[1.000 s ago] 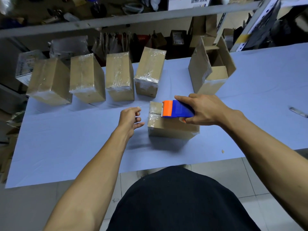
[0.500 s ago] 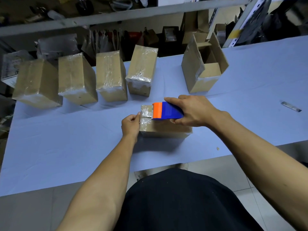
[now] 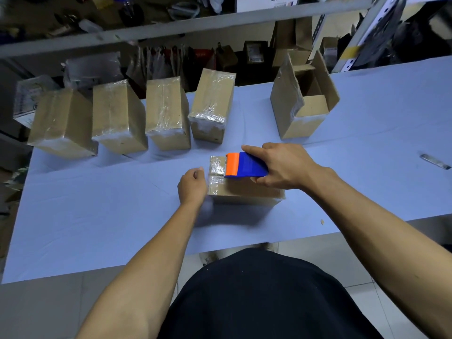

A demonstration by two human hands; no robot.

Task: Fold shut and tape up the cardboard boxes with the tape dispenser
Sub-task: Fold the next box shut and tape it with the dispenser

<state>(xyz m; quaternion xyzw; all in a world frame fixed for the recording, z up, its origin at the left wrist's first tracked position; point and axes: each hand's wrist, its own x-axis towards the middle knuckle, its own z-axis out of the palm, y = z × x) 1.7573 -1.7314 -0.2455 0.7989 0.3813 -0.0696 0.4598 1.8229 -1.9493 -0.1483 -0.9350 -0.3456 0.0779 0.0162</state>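
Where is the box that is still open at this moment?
In the head view, the open box stands at the far right of the blue table, apart from the row of four taped boxes, beyond the right hand.

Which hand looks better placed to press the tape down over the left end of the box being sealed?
Probably the left hand. It rests against the left end of the box, beside the shiny tape. The right hand is closed around the blue and orange tape dispenser on top of the box.
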